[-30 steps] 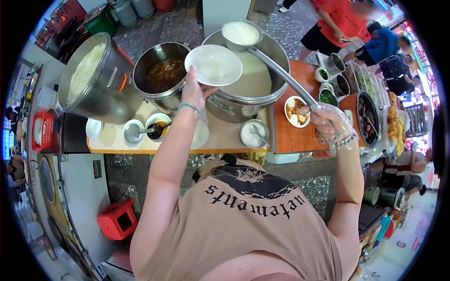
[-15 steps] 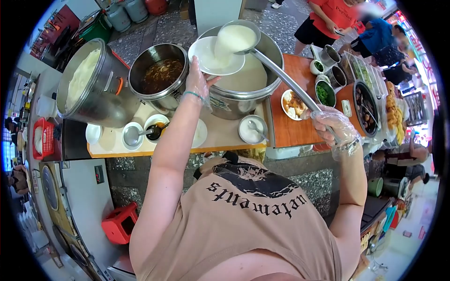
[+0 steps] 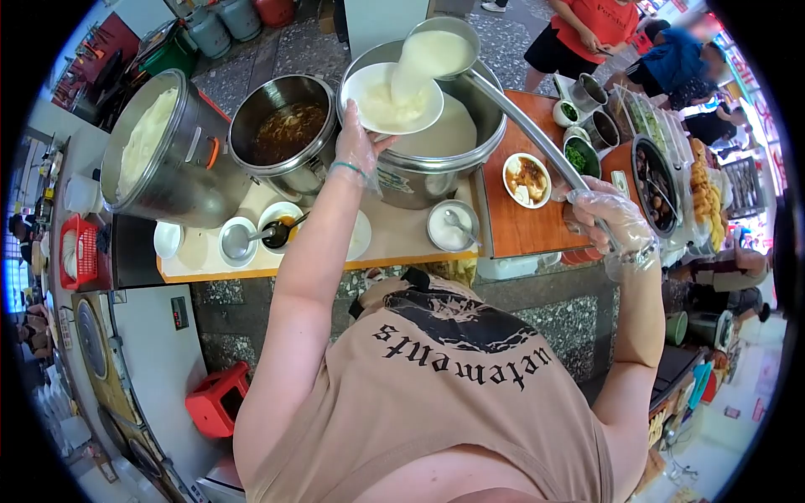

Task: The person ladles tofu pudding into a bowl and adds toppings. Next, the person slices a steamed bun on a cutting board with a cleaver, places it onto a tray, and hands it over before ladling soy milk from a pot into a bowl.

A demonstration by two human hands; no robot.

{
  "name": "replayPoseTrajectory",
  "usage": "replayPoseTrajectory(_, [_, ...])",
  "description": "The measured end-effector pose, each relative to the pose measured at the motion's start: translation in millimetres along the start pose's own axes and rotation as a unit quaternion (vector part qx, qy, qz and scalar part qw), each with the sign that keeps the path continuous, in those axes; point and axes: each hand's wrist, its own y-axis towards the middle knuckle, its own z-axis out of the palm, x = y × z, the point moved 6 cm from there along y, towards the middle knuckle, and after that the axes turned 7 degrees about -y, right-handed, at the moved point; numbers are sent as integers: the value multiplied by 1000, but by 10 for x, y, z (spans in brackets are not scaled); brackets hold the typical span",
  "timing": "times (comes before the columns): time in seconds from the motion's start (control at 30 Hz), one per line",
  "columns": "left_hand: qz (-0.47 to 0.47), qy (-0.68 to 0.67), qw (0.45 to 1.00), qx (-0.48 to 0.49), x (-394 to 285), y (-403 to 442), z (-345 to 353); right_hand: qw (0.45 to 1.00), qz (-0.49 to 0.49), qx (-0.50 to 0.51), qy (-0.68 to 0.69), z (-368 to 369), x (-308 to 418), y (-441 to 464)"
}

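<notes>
Gloved in clear plastic, my left hand [image 3: 359,147] grips a white bowl [image 3: 366,87] by its near-left rim, over a large steel pot [image 3: 419,180] of milky white liquid. My right hand [image 3: 610,215], also in a plastic glove, is closed round the long metal handle of a ladle [image 3: 537,134]. The ladle's cup is tilted above the bowl, and white liquid runs from it into the bowl. Some pale liquid is in the bowl. Right of the pot, a bowl [image 3: 527,180] with white pieces and brown sauce stands on the wooden board.
Left of the big pot are a pot of brown soup [image 3: 289,134] and a tall steel container [image 3: 168,151]. On the near counter sit small bowls and a sugar-like white bowl with spoon [image 3: 453,226]. Chopped greens [image 3: 579,163] stand at right. A person in red [image 3: 595,33] is beyond.
The ladle cup has moved slightly up and right, and my right hand has shifted right and a little down. More liquid shows in the bowl, which has moved slightly right.
</notes>
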Motion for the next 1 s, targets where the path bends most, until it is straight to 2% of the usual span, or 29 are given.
replayPoseTrajectory(0.57, [-11, -20, 1000, 8, 90, 64, -62, 995, -51, -30, -79, -45, 143, -120])
replayPoseTrajectory(0.8, [-3, -7, 1000, -5, 75, 35, -10, 993, -18, -43, -110, -19, 71, -95])
replayPoseTrajectory(1.0, [-9, -11, 1000, 18, 107, 80, -28, 996, -18, -33, -78, 25, -31, -59])
